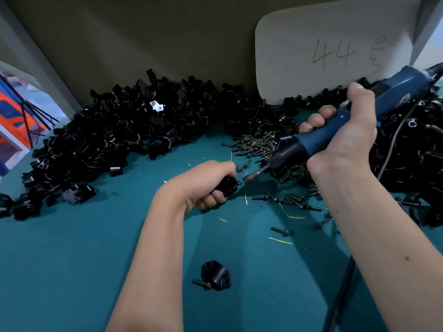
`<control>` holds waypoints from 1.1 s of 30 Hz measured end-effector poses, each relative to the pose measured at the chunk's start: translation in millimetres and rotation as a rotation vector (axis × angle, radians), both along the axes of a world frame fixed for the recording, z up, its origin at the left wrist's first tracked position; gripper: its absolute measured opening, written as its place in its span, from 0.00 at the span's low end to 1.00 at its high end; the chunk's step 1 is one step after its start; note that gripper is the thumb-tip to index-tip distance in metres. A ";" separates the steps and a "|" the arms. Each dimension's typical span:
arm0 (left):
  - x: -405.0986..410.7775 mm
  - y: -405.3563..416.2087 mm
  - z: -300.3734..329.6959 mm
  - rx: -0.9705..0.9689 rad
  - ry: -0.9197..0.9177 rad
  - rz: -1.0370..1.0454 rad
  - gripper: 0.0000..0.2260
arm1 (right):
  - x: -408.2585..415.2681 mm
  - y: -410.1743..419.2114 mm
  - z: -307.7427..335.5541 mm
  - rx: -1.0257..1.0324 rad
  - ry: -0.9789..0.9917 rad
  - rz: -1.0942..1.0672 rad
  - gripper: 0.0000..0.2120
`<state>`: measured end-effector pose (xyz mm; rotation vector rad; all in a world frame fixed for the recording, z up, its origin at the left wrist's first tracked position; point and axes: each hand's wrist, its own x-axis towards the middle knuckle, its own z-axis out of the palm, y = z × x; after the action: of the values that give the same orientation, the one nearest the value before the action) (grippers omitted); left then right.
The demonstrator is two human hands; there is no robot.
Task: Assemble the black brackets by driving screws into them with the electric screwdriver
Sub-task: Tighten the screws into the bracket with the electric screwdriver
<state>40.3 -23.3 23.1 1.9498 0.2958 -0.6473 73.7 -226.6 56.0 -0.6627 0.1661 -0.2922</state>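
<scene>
My left hand [206, 182] grips a black bracket [226, 186] just above the teal table, its screw end pointing right. My right hand [345, 130] holds the blue electric screwdriver [335, 130] tilted down to the left. The driver's bit tip [248, 179] sits right at the bracket's screw, and I cannot tell whether they touch. A loose black bracket [217, 274] with a screw [201, 283] beside it lies near the table's front. A heap of screws [257, 143] lies behind the driver.
A large pile of black brackets [115, 137] covers the left and back of the teal table [72, 259]. More black parts [412, 159] lie at the right under the driver's cable [393, 140]. A white card marked 44 [323, 56] leans on the back wall. Loose screws [294, 200] are scattered at centre right.
</scene>
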 end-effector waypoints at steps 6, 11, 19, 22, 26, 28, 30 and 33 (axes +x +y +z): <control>-1.8 -4.3 2.2 0.002 -0.054 -0.028 0.07 | -1.9 2.9 0.6 -0.020 0.002 0.025 0.15; -2.3 -4.0 -0.5 -0.018 -0.039 -0.085 0.06 | 1.0 -1.6 -2.1 0.013 0.014 0.085 0.12; -0.1 -4.7 -2.7 -0.045 -0.027 -0.089 0.06 | 0.2 1.4 -0.5 -0.032 -0.008 0.062 0.12; -0.1 -6.7 -2.6 -0.050 -0.028 -0.071 0.06 | -1.2 2.7 0.6 -0.052 -0.019 0.044 0.15; -0.4 -5.3 -3.1 -0.045 -0.023 -0.067 0.05 | -2.1 3.6 0.6 -0.063 -0.028 0.036 0.14; -0.8 -5.0 -2.7 -0.046 -0.019 -0.066 0.06 | -2.0 3.6 0.3 -0.063 -0.035 0.038 0.13; -1.4 -5.3 -1.9 -0.049 -0.019 -0.068 0.07 | -2.0 3.7 0.2 -0.060 -0.043 0.045 0.11; -2.0 -5.8 -0.8 -0.051 -0.015 -0.069 0.07 | -2.3 4.2 0.4 -0.058 -0.051 0.052 0.10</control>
<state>38.3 -29.1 22.3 1.9216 0.2015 -0.6786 71.4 -222.4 56.5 -0.7153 0.0917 -0.2649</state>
